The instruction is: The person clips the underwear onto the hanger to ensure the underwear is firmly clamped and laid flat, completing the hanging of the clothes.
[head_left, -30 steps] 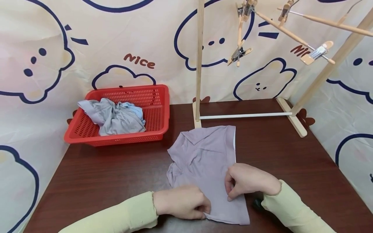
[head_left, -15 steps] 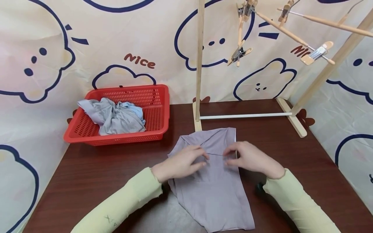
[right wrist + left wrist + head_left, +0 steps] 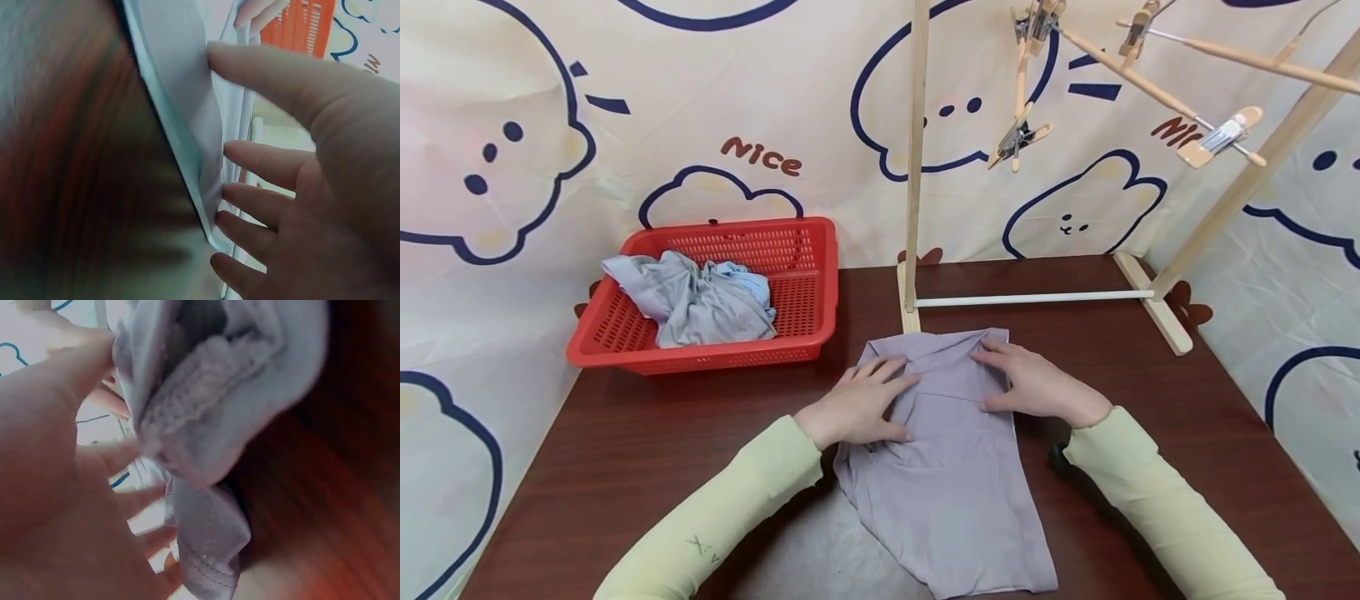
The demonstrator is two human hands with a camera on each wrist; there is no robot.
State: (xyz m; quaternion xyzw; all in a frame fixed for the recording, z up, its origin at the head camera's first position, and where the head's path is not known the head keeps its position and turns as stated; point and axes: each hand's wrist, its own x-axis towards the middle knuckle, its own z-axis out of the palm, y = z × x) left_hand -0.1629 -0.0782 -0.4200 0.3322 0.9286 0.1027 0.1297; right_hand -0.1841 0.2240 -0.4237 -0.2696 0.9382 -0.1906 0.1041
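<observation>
A mauve pair of underpants (image 3: pixel 955 500) lies spread lengthwise on the dark wood table, with a few creases across its far half. My left hand (image 3: pixel 859 404) rests on the cloth's left side, fingers spread. In the left wrist view the underpants' edge (image 3: pixel 206 453) is bunched and gapes beside the thumb. On the far right edge, my right hand (image 3: pixel 1041 383) touches the fabric with extended, parted fingers. The right wrist view has its fingertips along the underpants' edge (image 3: pixel 187 75), where a pale inner side shows.
A red basket (image 3: pixel 733 357) at the back left holds crumpled grey and light blue cloth (image 3: pixel 707 308). Behind the underpants stands a wooden rack with a white crossbar (image 3: pixel 1033 298). Clothespins (image 3: pixel 1221 137) hang on rods above. A small dark object (image 3: pixel 1057 457) lies by the right sleeve.
Both hands have gone from the underpants' near end, which the left was pinching, to the far half. The cloth's left side is spread flatter. Fingers have straightened onto the fabric.
</observation>
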